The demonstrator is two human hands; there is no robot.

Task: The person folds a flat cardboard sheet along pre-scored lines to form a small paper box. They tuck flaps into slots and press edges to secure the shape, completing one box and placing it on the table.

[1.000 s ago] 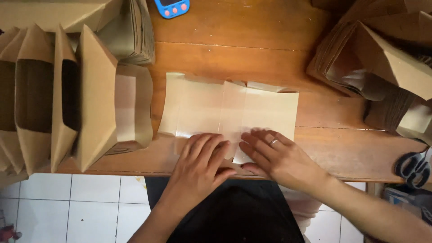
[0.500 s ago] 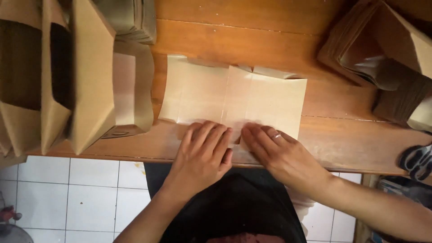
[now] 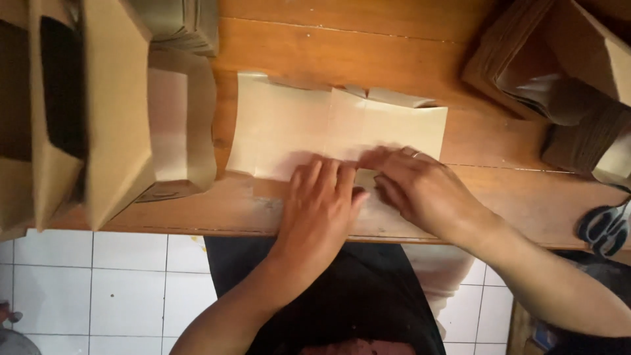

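A flat, unfolded pale cardboard box blank (image 3: 296, 128) lies on the wooden table (image 3: 368, 46) in front of me. My left hand (image 3: 319, 207) presses palm down on its near edge, fingers spread and pointing away. My right hand (image 3: 417, 187), with a ring on one finger, rests beside it on the near edge, fingertips meeting the left hand's at a small flap between them. Both hands cover the blank's near flaps.
Several folded brown cardboard boxes (image 3: 98, 112) stand at the left, one open box (image 3: 181, 125) right beside the blank. A stack of flat brown blanks (image 3: 559, 79) sits at the right. Black-handled scissors (image 3: 605, 227) lie at the right table edge. White floor tiles (image 3: 118, 283) show below.
Both hands slid a little away from me onto the blank's near edge and closer together. The view moved nearer and shifted, so the blue object at the top left the frame.
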